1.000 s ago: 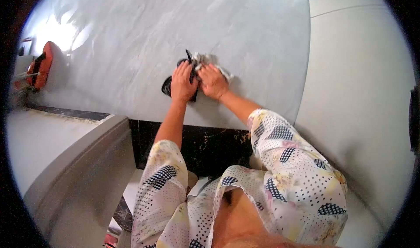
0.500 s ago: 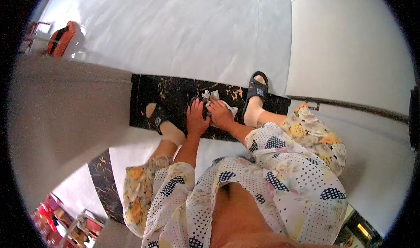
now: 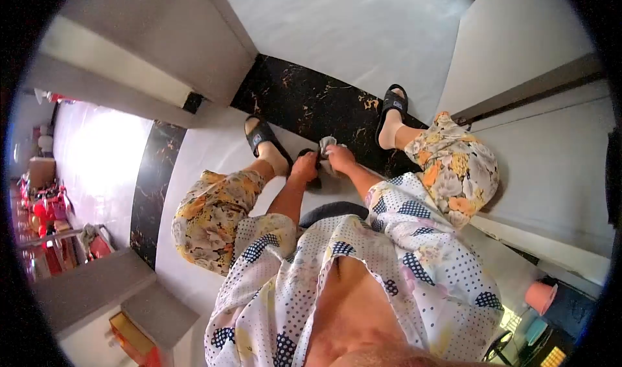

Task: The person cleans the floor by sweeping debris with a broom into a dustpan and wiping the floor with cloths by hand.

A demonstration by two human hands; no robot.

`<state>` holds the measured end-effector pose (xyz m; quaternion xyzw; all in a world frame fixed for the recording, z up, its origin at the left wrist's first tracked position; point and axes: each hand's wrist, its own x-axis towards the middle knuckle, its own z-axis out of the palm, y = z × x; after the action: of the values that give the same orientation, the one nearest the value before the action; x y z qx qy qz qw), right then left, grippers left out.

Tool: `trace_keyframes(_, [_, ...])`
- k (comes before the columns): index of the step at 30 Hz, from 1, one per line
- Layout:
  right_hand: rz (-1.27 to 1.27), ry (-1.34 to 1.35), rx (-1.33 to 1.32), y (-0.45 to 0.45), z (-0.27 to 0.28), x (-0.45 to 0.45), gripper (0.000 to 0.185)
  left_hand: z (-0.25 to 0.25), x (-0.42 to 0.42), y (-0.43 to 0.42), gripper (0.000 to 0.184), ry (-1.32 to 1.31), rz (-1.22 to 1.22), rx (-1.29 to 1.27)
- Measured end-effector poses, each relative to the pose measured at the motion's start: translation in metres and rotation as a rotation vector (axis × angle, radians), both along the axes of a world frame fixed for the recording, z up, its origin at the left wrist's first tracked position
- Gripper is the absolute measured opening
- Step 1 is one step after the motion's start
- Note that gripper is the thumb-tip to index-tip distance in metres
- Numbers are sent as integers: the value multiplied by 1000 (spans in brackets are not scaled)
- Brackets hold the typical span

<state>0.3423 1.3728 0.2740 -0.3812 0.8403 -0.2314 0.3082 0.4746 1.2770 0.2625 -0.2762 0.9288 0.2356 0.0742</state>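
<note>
My right hand (image 3: 341, 160) is closed on a crumpled greyish-white cloth (image 3: 328, 145), which bunches up past the fingers near the edge of the black threshold. Right beside it, my left hand (image 3: 304, 166) has its fingers curled around a dark object (image 3: 315, 183). Its ends show above and below the hand, but its kind is not clear. The two hands are close together, low between my feet. A black slipper (image 3: 262, 134) is on my left foot and another black slipper (image 3: 394, 101) on my right.
The black gold-veined threshold strip (image 3: 311, 101) crosses the pale floor (image 3: 350, 23). Grey panels stand at left and right. A dark curved edge (image 3: 334, 209) shows below my hands. At lower right are a pink container (image 3: 540, 296) and other items; red things (image 3: 45, 211) lie far left.
Both hands have left the middle of the threshold and come nearer my body, with the cloth bunched in the right. My left fingers, spread before, are now curled. The view has turned and shifted.
</note>
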Motion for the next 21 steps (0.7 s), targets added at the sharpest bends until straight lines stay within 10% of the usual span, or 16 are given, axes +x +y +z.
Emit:
trace_keyframes(7, [-551, -464, -236, -39, -8, -42, 32, 4, -15, -13, 55, 464, 417, 200])
trace_keyframes(21, [-557, -37, -350, -46, 68, -142, 32, 38, 73, -48, 56, 548, 641, 164])
